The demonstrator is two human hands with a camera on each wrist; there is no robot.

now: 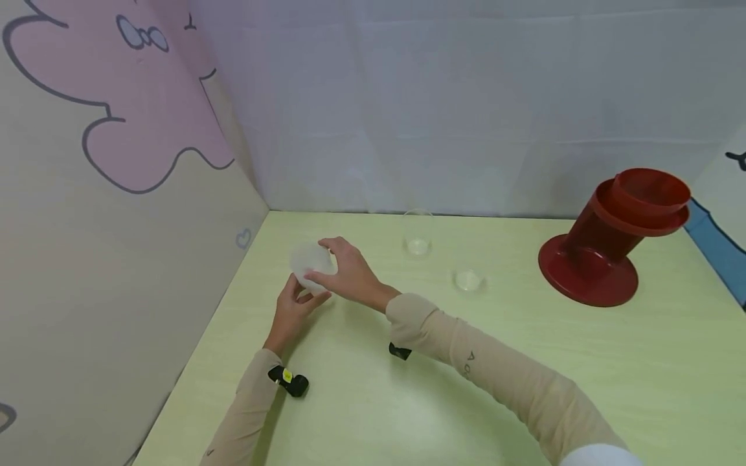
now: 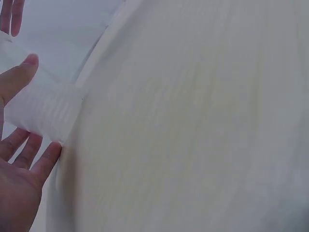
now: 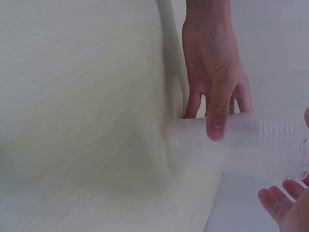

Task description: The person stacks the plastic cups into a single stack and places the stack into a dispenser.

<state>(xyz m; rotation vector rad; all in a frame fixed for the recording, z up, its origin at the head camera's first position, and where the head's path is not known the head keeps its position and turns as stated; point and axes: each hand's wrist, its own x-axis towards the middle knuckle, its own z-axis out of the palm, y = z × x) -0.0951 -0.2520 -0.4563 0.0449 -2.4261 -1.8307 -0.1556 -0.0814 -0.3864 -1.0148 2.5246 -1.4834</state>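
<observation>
A whitish, see-through plastic cup (image 1: 310, 259) with a ridged upper part is held above the table at the back left. I cannot tell whether others are nested in it. My left hand (image 1: 296, 309) grips its lower part between thumb and fingers; the right wrist view shows this left hand (image 3: 212, 63) with its thumb across the cup wall. Around the cup's upper, ridged end are the thumb and fingers of my right hand (image 1: 350, 272). In the left wrist view my left hand (image 2: 21, 186) is partly cut off at the edge.
Two clear cups stand on the pale table to the right of my hands, one farther back (image 1: 418, 246) and one nearer (image 1: 468, 279). At the far right is a red stand (image 1: 588, 272) with a round base and red rims at its top. Behind the table hangs a pale cloth (image 1: 466, 110).
</observation>
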